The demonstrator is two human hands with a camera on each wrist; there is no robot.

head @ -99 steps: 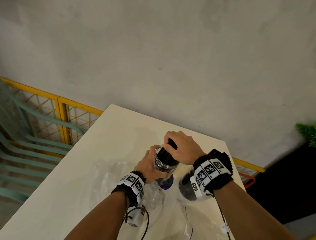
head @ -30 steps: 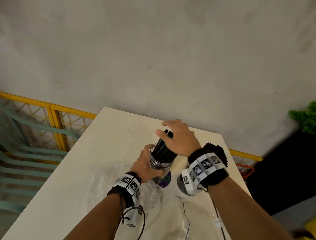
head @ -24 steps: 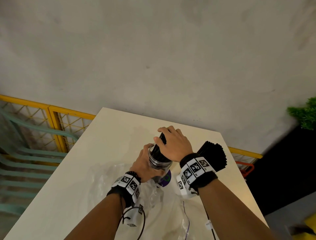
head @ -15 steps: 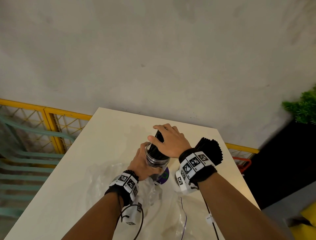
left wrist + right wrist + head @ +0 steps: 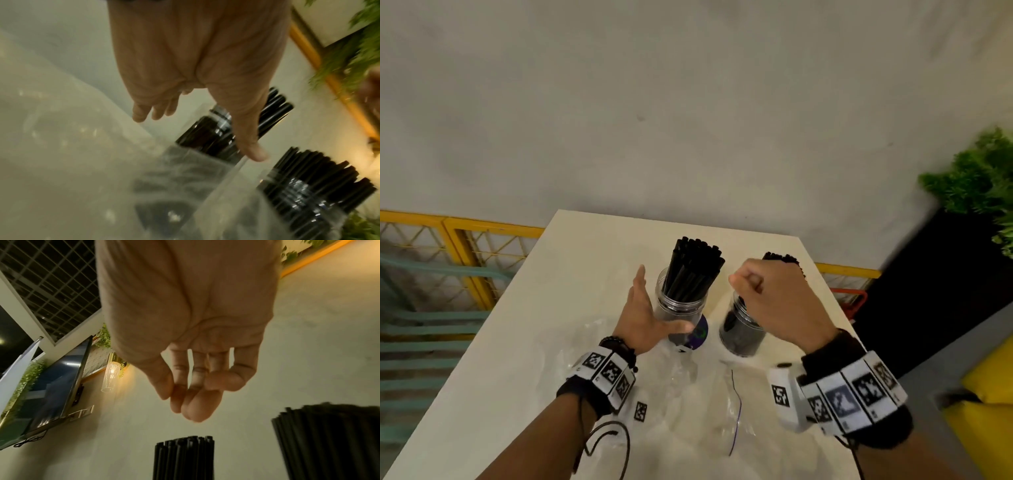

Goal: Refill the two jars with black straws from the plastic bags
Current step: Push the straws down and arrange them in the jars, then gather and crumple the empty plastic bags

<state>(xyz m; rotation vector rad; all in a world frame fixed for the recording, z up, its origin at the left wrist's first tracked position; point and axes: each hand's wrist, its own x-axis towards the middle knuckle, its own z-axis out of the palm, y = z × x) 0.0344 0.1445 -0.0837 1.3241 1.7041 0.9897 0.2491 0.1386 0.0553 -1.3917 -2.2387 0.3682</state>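
Note:
Two clear jars stand on the white table (image 5: 544, 308). The left jar (image 5: 681, 301) (image 5: 205, 134) holds a leaning bundle of black straws (image 5: 695, 267) (image 5: 185, 456). The right jar (image 5: 739, 329) (image 5: 308, 194) is packed with black straws (image 5: 780, 257) (image 5: 333, 434). My left hand (image 5: 643, 315) (image 5: 195, 73) is spread flat just left of the left jar, thumb in front of it, touching nothing that I can see. My right hand (image 5: 767, 301) (image 5: 195, 386) hovers over the right jar with curled fingers meeting the thumb, holding nothing. Empty clear plastic bags (image 5: 688, 394) (image 5: 82, 146) lie crumpled in front of the jars.
A yellow mesh railing (image 5: 465, 246) and teal chairs (image 5: 414, 325) lie beyond the table's left edge. A green plant (image 5: 979, 178) in a black planter (image 5: 928, 274) stands to the right. A grey wall rises behind the table's far edge.
My left hand let go of the left jar and spread flat beside it. My right hand lifted off that jar's straws and drew back to the right, over the right jar.

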